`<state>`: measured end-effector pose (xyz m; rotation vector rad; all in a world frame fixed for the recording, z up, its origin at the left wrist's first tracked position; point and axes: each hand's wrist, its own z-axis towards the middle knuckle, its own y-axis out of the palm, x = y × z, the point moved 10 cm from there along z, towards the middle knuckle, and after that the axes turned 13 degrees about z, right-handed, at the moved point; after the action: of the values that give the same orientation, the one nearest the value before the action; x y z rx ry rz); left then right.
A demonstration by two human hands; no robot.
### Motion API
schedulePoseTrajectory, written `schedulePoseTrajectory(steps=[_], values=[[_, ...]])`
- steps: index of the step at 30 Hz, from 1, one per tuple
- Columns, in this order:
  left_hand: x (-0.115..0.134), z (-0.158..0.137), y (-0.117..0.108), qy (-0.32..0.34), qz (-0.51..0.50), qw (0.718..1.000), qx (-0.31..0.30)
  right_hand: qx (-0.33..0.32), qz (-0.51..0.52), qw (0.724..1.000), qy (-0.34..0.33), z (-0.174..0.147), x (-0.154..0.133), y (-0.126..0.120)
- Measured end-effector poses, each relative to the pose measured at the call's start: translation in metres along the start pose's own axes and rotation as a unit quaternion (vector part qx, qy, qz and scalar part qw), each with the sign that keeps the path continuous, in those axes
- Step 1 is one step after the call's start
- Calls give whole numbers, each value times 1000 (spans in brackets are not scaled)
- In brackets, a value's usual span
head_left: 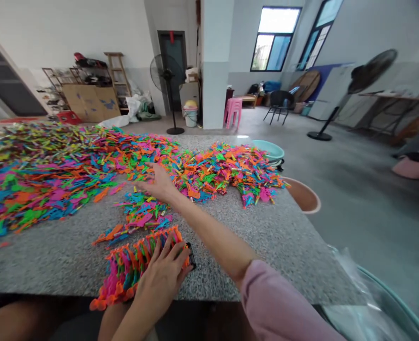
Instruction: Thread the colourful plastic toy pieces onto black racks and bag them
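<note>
Under my left hand [161, 272] is a tightly lined-up row of small flat plastic pieces [133, 260] in orange, pink, green and blue. My fingers curl over its right part, with the thumb at the right end beside a small black object [191, 255]. The row's left end reaches the table's front edge. My right hand [159, 184] is stretched out over a small heap of similar pieces [143, 208]. Its fingers are apart, and I see nothing held in them. A few loose pieces [113, 234] lie between this heap and the row.
Large heaps of plastic pieces [46, 184] cover the left and back of the grey speckled table [266, 251]. Another heap [227, 170] lies to the right. Beyond the right edge are a turquoise basin [271, 149], a brown tub [303, 194] and a standing fan [319, 136].
</note>
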<state>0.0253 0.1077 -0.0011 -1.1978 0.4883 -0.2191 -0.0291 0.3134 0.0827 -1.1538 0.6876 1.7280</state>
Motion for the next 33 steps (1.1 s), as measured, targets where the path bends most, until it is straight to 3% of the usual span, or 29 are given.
schedulePoseTrajectory(steps=[2, 4, 5, 7, 8, 10, 12, 14, 16, 18, 20, 23, 25, 27, 30, 31, 33], values=[[1, -2, 4, 8, 5, 1000, 15, -9, -86, 996, 29, -22, 14, -28], [-2, -3, 7, 4, 4, 999, 38, 22, -219, 971, 95, -68, 41, -89], [-3, -5, 9, 3, 1, 999, 48, 77, -301, 941, 132, -96, 52, -132], [-6, -7, 13, 10, -9, 998, 59, 184, -448, 844, 229, -155, 67, -214], [-7, -7, 16, 16, -16, 998, 58, 214, -494, 798, 270, -180, 71, -243], [-10, -9, 21, 25, -27, 998, 51, 178, -536, 758, 326, -213, 84, -267], [-13, -9, 23, 27, -32, 998, 46, 91, -544, 765, 333, -227, 97, -256], [-12, -9, 22, 33, -30, 998, 43, 23, -553, 777, 300, -227, 98, -237], [-10, -8, 18, 33, -25, 998, 37, -10, -585, 772, 249, -217, 89, -229], [-8, -4, 11, 23, -19, 999, 28, -44, -626, 752, 203, -201, 81, -233], [-5, 0, 5, 16, -20, 1000, 13, -124, -641, 736, 178, -187, 86, -238], [-1, 4, -1, 9, -31, 999, -20, -209, -626, 733, 162, -182, 102, -245], [0, 4, -3, 2, -38, 999, -39, -184, -593, 769, 152, -187, 104, -245], [0, 5, -4, -4, -44, 998, -54, -91, -511, 840, 159, -201, 99, -241], [0, 6, -3, -11, -52, 996, -73, 69, -240, 945, 212, -242, 100, -215], [0, 7, -3, -12, -52, 996, -77, 97, -122, 961, 229, -255, 103, -194], [0, 7, -3, -9, -50, 995, -82, 100, 86, 959, 249, -271, 108, -143]])
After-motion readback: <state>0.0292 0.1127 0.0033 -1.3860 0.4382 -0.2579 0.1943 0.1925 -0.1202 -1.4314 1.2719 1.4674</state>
